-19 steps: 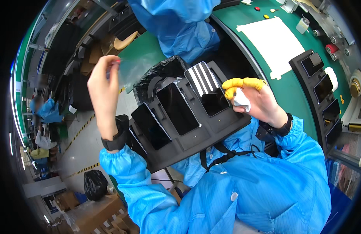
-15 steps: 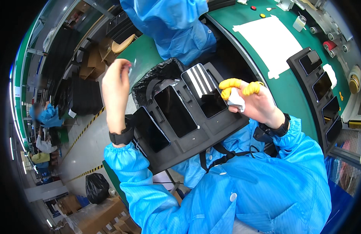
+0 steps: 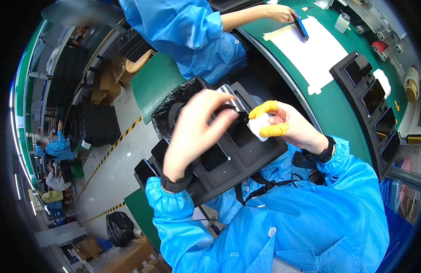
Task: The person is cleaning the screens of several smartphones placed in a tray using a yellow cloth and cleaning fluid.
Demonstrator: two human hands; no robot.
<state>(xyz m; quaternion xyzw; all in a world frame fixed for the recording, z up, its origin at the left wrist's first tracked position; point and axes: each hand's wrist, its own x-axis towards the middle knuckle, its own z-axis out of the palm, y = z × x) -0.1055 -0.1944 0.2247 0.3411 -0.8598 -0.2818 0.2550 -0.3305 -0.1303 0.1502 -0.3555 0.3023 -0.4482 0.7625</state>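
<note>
My left hand [image 3: 194, 129] reaches across the black foam tray [image 3: 265, 157], its thumb and fingers apart and somewhat blurred. Its fingertips come close to a phone [image 3: 241, 134] whose upper part bears white stripes; the hand covers some of that phone. On my right hand [image 3: 283, 123], yellow finger cots cover some fingers. A crumpled white wipe [image 3: 258, 126] is pinched in it, over the tray beside the striped phone. Another dark phone [image 3: 215, 157] lies partly hidden beneath my left hand, with more phones toward the tray's left end.
A black-lined bin [image 3: 162, 111] stands behind the tray. A co-worker's hand [image 3: 281, 13] holds a slim blue and black object [image 3: 302, 28] over a white sheet [image 3: 310, 54] on the green bench. To the right, a second foam tray [image 3: 351, 98] holds several phones.
My left hand has swung right from beside the bin to over the tray. My right hand has shifted slightly left with the wipe. The co-worker's arm now extends over the white sheet.
</note>
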